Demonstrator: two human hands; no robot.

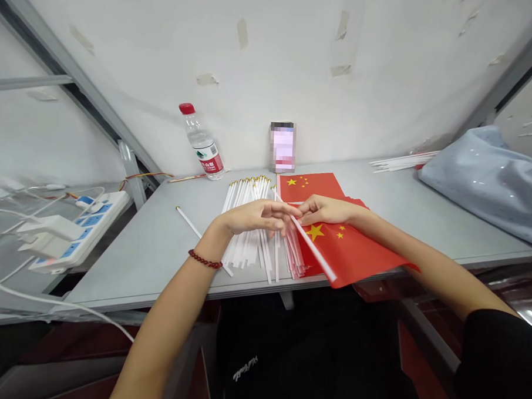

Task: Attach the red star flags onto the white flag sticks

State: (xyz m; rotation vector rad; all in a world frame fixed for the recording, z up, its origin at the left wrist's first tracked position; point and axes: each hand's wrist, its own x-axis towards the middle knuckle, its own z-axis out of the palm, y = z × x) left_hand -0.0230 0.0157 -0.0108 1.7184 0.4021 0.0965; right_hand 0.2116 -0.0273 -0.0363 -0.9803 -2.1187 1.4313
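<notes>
A red flag with yellow stars (360,256) lies slanted over the table's front edge, a white stick (314,254) along its left side. My right hand (325,211) pinches the upper part of this flag at the stick. My left hand (265,216), with a beaded bracelet on its wrist, has its fingers bent against the stick's upper end, above many white sticks (241,251) with gold tips. Behind my right hand, another red flag (315,187) lies flat. One loose white stick (188,221) is left of the pile, partly hidden by my left wrist.
A water bottle (204,147) and a phone (283,147) stand by the wall. At the right lie a pale blue bag (487,177) and more white sticks (400,164). A power strip (86,230) with cables is beyond the table's left edge.
</notes>
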